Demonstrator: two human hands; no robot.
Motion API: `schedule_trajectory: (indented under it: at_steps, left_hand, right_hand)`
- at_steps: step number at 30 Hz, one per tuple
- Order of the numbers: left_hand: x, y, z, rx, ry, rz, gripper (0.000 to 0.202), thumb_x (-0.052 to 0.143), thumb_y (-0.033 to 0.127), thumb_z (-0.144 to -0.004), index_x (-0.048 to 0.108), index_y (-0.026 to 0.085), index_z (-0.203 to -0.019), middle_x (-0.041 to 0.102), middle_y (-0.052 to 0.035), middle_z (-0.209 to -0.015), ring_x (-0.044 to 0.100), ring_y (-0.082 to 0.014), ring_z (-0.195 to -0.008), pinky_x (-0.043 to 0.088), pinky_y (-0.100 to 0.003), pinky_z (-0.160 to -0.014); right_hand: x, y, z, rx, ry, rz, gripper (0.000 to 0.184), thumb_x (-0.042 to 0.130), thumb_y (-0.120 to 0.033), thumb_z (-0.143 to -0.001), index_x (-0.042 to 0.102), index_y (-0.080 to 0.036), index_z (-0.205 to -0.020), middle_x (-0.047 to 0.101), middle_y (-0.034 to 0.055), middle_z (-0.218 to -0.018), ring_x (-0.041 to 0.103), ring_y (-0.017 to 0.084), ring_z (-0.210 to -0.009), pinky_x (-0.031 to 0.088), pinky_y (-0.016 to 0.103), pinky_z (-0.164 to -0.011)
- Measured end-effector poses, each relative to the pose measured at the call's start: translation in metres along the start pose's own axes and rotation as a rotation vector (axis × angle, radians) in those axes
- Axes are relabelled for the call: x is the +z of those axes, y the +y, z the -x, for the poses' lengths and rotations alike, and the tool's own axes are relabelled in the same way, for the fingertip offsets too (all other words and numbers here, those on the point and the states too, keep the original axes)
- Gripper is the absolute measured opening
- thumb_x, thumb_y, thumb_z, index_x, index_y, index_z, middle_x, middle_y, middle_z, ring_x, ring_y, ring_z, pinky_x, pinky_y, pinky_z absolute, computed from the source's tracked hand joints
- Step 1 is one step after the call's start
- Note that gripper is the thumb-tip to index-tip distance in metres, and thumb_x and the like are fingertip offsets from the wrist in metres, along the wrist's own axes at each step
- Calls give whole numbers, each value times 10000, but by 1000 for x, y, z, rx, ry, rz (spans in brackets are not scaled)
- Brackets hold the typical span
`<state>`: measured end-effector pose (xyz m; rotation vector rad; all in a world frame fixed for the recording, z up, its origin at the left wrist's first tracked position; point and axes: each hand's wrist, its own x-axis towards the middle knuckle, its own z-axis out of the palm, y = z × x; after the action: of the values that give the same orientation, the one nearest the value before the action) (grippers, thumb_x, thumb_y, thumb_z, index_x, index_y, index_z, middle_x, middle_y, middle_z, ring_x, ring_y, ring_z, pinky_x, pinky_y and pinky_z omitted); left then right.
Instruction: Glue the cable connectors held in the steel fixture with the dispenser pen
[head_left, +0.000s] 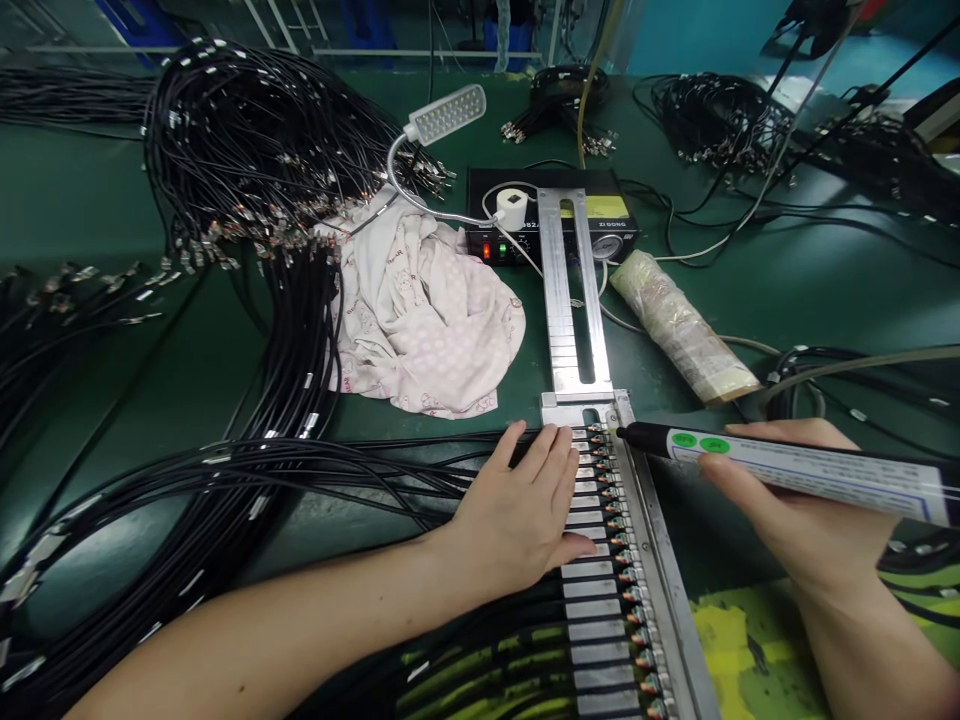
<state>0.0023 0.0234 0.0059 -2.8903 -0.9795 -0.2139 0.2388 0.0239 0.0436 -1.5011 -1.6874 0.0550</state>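
From where I stand, the dark green surface carries everything. Across its left side sprawl thin black rubbery-looking cables, probably light and bendy singly, unruly bunched.

The long silver metal fixture lies on the surface, its long axis running away from the person, drifting slightly left toward the black box with a gauge. It looks rigid, fairly heavy and perhaps slick; its outer rails would be the place to grip. The cables lie across its near length, tips pointing right.

The left hand rests flat over cables and fixture, fingers extended. The right hand is wrapped around a thick black pen-shaped tool with a white printed label. That tool lies crosswise, its tapered tip leftward by the row's far end; whether it touches, I can't tell. It seems stiff and light, best held at the labelled barrel.

Smallest, the orange-and-metal cable ends look fragile; I'd handle the black jackets instead.
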Motion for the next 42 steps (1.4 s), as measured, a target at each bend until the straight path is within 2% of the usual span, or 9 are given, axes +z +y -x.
schedule_trajectory:
  at_steps: [7,19,24,30,33,37,42]
  left_hand:
    - [0,1,1,1,7,0,682,242,569,-927,461,39,-1296,426,-178,-1390,368,-312,-1287,245,-522,-1045]
    - [-2,1,0,4,-10,2,682,254,565,-926,457,31,-1298,420,-183,-1393,364,-313,-1286,248,-518,-1041]
    - [-2,0,1,4,-31,-2,698,239,570,-925,439,24,-1311,412,-194,-1395,363,-316,-1287,244,-515,-1045]
    - [-4,1,0,-7,-54,-13,696,205,569,-930,438,39,-1316,411,-178,-1401,349,-303,-1297,229,-503,-1057]
    - [-4,1,0,-10,-55,-16,694,191,567,-933,431,45,-1324,421,-165,-1397,350,-297,-1295,227,-501,-1059]
    - [-3,1,0,-23,-42,-8,698,183,570,-932,413,49,-1336,416,-157,-1402,345,-290,-1296,220,-502,-1066]
    - [-4,2,0,-39,-50,-7,698,207,582,-923,403,62,-1345,411,-146,-1407,335,-282,-1295,210,-520,-1076]
  right_hand:
    - [-2,-3,-1,-8,0,20,238,712,-417,-687,596,-235,-786,635,-27,-664,602,133,-528,525,251,-472]
    - [-1,-1,0,0,16,-1,233,733,-383,-664,600,-231,-781,627,-28,-670,595,135,-523,525,261,-480]
    - [-3,-3,0,26,5,-27,223,742,-366,-651,606,-230,-763,627,-28,-643,585,137,-494,506,257,-441]
    - [-8,2,5,84,81,-74,255,788,-317,-591,630,-218,-765,616,-21,-622,551,130,-444,430,244,-367]
    - [-7,0,4,52,71,-99,241,775,-295,-611,615,-212,-772,611,-31,-605,553,119,-441,436,225,-368]
    - [-3,-4,2,-32,39,-43,208,740,-318,-656,598,-210,-763,617,-29,-644,583,118,-502,495,223,-446]
    - [-1,-4,2,-47,35,-26,212,723,-353,-671,582,-215,-750,616,-29,-649,594,131,-522,519,244,-476]
